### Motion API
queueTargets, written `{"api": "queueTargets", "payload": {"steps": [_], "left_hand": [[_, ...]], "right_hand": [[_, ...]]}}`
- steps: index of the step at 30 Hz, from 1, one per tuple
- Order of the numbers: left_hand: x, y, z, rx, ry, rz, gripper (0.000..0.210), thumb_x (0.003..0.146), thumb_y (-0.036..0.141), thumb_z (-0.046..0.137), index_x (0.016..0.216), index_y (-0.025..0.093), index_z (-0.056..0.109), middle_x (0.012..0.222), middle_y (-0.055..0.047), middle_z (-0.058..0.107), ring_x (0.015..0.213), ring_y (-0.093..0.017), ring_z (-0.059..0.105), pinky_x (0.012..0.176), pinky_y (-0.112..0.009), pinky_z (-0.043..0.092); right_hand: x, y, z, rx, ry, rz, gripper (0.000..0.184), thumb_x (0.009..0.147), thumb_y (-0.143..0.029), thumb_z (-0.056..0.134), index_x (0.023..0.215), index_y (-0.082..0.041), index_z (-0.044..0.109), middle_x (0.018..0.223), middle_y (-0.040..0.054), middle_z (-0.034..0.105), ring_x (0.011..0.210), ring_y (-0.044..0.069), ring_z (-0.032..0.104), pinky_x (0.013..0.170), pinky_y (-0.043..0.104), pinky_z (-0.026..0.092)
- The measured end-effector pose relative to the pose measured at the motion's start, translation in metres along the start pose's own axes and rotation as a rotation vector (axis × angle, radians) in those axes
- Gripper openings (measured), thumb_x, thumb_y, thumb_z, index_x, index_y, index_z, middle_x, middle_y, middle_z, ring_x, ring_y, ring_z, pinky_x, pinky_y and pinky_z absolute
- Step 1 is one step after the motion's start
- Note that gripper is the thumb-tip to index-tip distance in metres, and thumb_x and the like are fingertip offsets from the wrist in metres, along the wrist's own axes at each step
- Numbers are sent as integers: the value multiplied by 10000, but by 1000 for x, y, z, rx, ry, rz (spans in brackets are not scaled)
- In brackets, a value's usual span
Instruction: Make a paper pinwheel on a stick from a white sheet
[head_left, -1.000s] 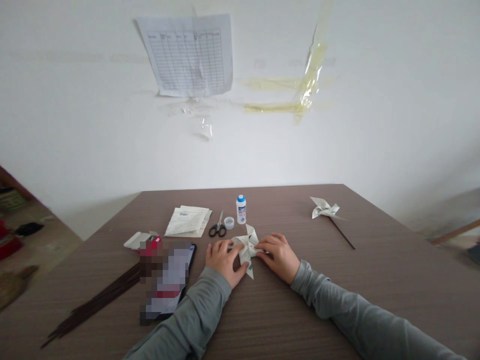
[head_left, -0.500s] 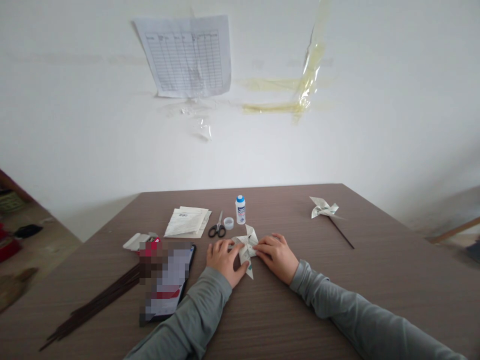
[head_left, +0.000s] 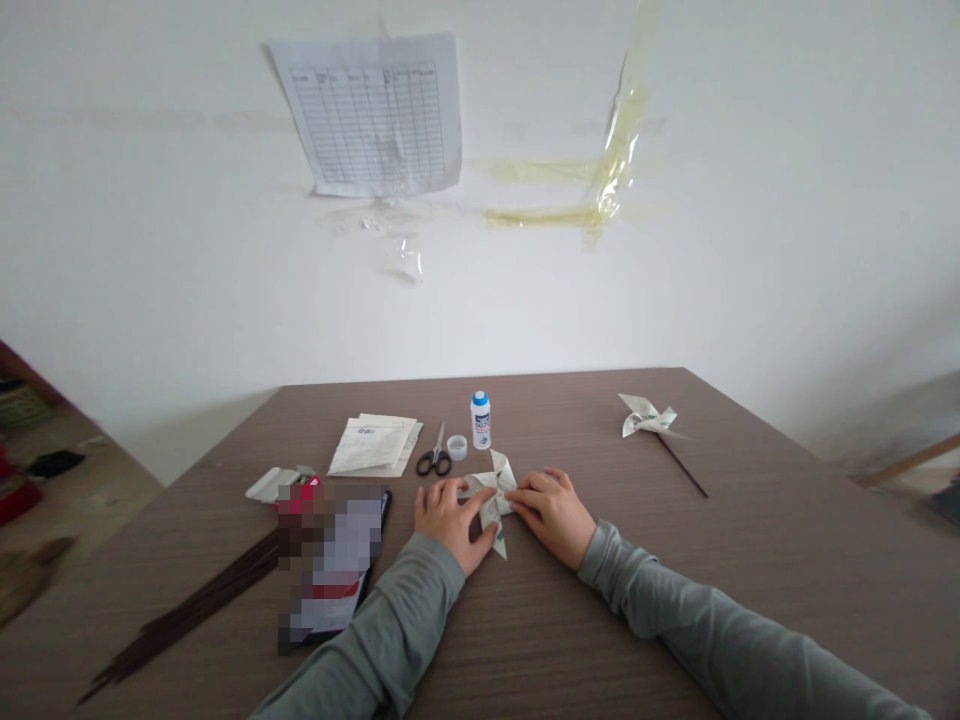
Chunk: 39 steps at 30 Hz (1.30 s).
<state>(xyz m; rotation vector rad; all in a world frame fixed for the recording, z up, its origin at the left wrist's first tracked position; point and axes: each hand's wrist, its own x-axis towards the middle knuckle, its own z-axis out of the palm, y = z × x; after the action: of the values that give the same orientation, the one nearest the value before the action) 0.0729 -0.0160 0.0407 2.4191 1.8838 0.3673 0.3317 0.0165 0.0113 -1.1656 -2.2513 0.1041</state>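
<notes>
A paper pinwheel (head_left: 491, 512), folded from printed sheet, lies on the table between my hands. My left hand (head_left: 450, 522) holds it down from the left, index fingertip pressed near its centre and thumb by the lower blade. The other left fingers are bent over the left blade and partly hide it. From the right, my right hand (head_left: 555, 508) pinches the pinwheel near its middle, with the fingers close together. Just beyond it stand a white glue bottle (head_left: 481, 425) with a blue top and a loose white cap (head_left: 457, 447). Black-handled scissors (head_left: 434, 460) rest beside the cap.
Folded papers (head_left: 373, 446) lie at the back left. Nearer are an open red-and-white box (head_left: 274, 484), a phone (head_left: 341, 570) and a bundle of thin dark sticks (head_left: 195, 602). A finished-looking pinwheel (head_left: 646, 416) on a stick (head_left: 684, 468) lies at the right.
My left index finger has stretched to the right onto the pinwheel's centre. My right hand and the pinwheel stay almost where they were.
</notes>
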Motion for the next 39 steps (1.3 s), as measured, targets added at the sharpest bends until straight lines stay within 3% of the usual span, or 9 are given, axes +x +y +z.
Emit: {"api": "queueTargets", "payload": {"steps": [8, 17, 39], "left_hand": [[2, 7, -8, 15, -52, -30, 604, 1088, 480, 881, 1674, 628, 884, 1712, -100, 812, 1634, -493, 715, 1487, -851, 493], [-5, 18, -3, 0, 122, -32, 509, 1027, 362, 933, 1502, 532, 993, 1557, -124, 853, 1519, -465, 748, 1448, -823, 533], [-2, 16, 2, 26, 97, -44, 534, 1014, 360, 937, 1508, 555, 985, 1577, -117, 845, 1539, -468, 747, 1460, -864, 509]], "right_hand": [[0, 1, 0, 3, 6, -8, 365, 1184, -184, 766, 1311, -396, 1035, 1164, 85, 971, 1119, 337, 925, 1318, 632, 668], [-2, 0, 1, -15, 9, -20, 333, 1152, -201, 836, 1343, -404, 1016, 1191, 78, 981, 1131, 348, 944, 1312, 635, 678], [-3, 3, 4, -18, 11, -16, 320, 1164, -195, 839, 1340, -394, 1018, 1189, 80, 980, 1138, 345, 948, 1330, 642, 676]]}}
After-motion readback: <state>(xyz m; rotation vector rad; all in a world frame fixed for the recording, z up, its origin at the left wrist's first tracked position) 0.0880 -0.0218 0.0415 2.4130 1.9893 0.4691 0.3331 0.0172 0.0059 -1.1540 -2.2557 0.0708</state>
